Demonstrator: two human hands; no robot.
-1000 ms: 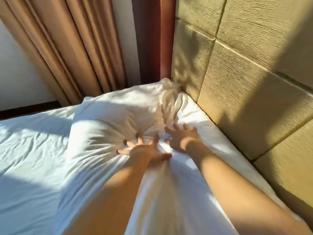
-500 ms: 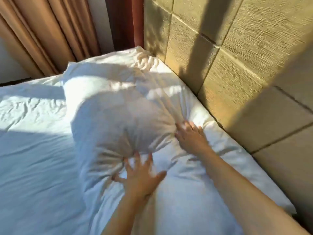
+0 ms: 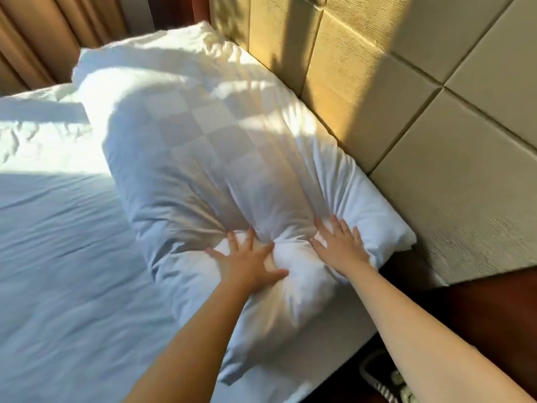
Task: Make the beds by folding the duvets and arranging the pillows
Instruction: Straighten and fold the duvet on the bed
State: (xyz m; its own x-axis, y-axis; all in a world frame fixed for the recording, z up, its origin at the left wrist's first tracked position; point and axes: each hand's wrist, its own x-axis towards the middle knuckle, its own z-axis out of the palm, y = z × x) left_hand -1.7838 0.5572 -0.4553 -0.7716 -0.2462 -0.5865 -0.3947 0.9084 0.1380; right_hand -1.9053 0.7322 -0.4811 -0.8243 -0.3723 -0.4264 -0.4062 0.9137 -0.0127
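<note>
pillow (image 3: 203, 146) mid frame, long side along headboard (image 3: 406, 97) at right. left hand (image 3: 247, 261) and right hand (image 3: 340, 245) flat, fingers spread, pressing near end. looks soft, light, squishy; probably grab by corners.

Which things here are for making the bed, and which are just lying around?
For the job: pillow, bed sheet, left hand and right hand, both pressing the pillow.
Just there: headboard, curtain, shoe on the floor.
</note>
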